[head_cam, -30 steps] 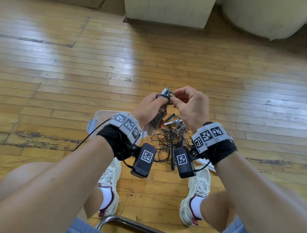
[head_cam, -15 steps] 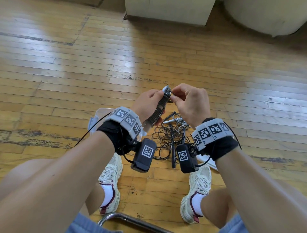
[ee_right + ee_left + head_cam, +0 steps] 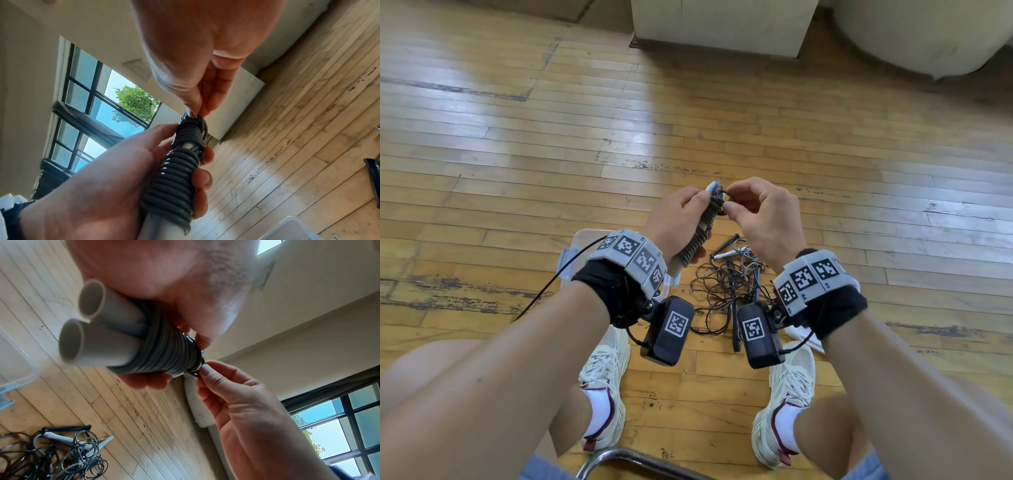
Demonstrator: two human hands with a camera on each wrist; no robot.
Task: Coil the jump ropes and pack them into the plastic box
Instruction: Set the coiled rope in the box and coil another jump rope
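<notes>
The left hand [image 3: 678, 219] is gripping the two grey plastic handles wound with dark rubbery jump rope [image 3: 164, 350], above the clear plastic box [image 3: 571, 253]. The right hand [image 3: 763, 219] is pinching the springy rope end [image 3: 197, 118]; probably light, best held around the coils.

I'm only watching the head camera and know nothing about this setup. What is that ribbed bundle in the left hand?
Observer: The left wrist view shows a coiled jump rope wound around two grey handles held side by side; the left hand grips it.
Operator: What is the right hand doing at the top?
Observer: In the right wrist view, the right hand pinches the last loop of cord at the bundle's tip.
Operator: Are the handles solid?
Observer: No, the left wrist view shows open, hollow tube ends.
Operator: What is beyond the floor?
Observer: The right wrist view shows a window with a green tree outside.
</notes>
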